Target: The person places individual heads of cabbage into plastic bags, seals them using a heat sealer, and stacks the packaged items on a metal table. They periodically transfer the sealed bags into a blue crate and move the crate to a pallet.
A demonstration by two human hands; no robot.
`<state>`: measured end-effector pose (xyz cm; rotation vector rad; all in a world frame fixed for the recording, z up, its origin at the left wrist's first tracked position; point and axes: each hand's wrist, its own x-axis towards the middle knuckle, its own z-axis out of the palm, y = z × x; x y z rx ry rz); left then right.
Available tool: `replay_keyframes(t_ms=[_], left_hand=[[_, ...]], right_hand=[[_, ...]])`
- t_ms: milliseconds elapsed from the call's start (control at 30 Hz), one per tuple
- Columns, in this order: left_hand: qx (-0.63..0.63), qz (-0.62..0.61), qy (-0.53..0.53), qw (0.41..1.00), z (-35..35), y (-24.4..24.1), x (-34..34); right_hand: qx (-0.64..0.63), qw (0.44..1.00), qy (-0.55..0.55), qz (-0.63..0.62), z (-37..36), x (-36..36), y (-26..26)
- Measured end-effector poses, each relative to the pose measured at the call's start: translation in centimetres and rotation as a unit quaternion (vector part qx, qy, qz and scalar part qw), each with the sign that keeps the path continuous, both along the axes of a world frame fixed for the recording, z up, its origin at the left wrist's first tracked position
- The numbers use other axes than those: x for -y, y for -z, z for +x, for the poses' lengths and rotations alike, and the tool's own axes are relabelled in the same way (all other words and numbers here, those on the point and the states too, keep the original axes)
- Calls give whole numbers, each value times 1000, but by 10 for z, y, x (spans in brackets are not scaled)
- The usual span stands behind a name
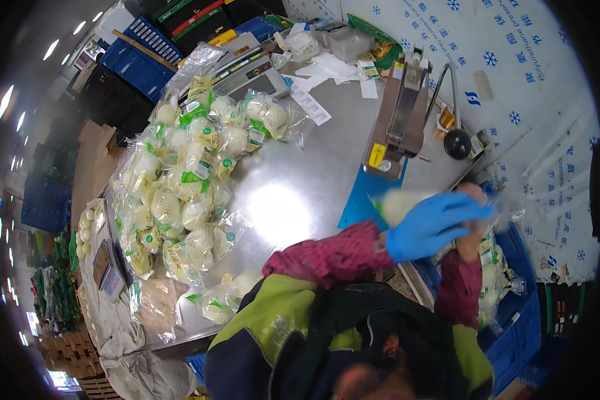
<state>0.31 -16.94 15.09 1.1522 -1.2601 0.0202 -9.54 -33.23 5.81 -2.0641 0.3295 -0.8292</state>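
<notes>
My left hand point(437, 225), in a blue glove, crosses in front of my bare right hand point(470, 240), at the right of the table. The two hands touch, and crumpled clear plastic point(507, 215) sticks out beyond them. The glove hides much of my right hand's grip. A blurred, round white vegetable point(402, 205) lies just behind the glove, over a blue sheet point(362, 200). Above it stands a lever-type bag sealer point(400, 115) with a black ball knob point(457, 144). Many bagged white vegetables in foam nets point(180, 175) are heaped on the left of the metal table point(325, 145).
A blue crate point(517, 320) with more bagged vegetables point(490, 280) stands low at the right. Weighing scales point(252, 75), loose paper labels point(310, 102) and a clear tub point(347, 42) are at the back. Clear packaging point(155, 305) lies at the near left edge, by a tablet-like device point(111, 275).
</notes>
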Motion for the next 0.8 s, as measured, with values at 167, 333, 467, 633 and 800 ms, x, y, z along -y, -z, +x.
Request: replay_keyframes(t_ms=[167, 333, 467, 633, 800], left_hand=[[0, 19, -352, 936, 80, 95, -90], [231, 328, -593, 698, 248, 178, -150], [397, 329, -496, 699, 351, 239, -181], [-204, 50, -348, 914, 355, 185, -198], [-319, -3, -257, 912, 252, 97, -213]], right_hand=[[-94, 928, 73, -354, -51, 17, -54], [-277, 881, 171, -344, -93, 19, -21], [-180, 964, 92, -174, -46, -26, 12], [-161, 980, -108, -36, 21, -100, 24], [-103, 984, -144, 19, 125, -195, 6]])
